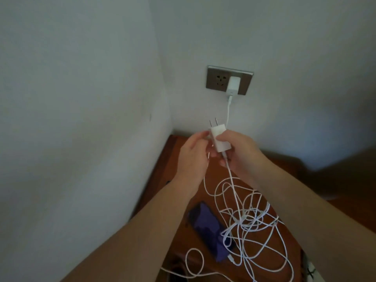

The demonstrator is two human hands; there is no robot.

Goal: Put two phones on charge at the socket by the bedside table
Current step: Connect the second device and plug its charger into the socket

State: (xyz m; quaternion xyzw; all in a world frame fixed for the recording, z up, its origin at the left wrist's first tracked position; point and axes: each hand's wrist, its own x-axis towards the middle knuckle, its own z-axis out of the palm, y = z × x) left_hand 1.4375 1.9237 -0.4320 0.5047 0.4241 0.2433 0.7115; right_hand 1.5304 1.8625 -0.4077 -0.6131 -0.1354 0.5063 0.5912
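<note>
Head view. The socket (220,80) sits on the wall at upper centre of the frame. Its right outlet carries a plugged charger (233,84); its left outlet is free.

Just below it, at frame centre, both hands hold a second charger (218,140) with its two prongs pointing up toward the socket.

- The right hand (238,151) is curled round the charger body, thumb on top.
- The left hand (193,157) is partly closed, its fingertips pinching the charger's left edge near the prongs.

A tangle of white cables (254,220) hangs from the hands down to the desk (172,151) at lower centre. One phone (207,226) lies flat on the desk, lower centre, partly under the cables. A second phone is not in view.

Step in hand: fitting the second charger. The first appears done.

Next move, as judged:

1. Raise the charger to the free left outlet.
2. Square the prongs to the slots.
3. Press straight in, clear of the plugged charger beside it.

Whether any cable end is seated in the phone cannot be told. The tangle is likely to need sorting before either lead reaches a phone.
</note>
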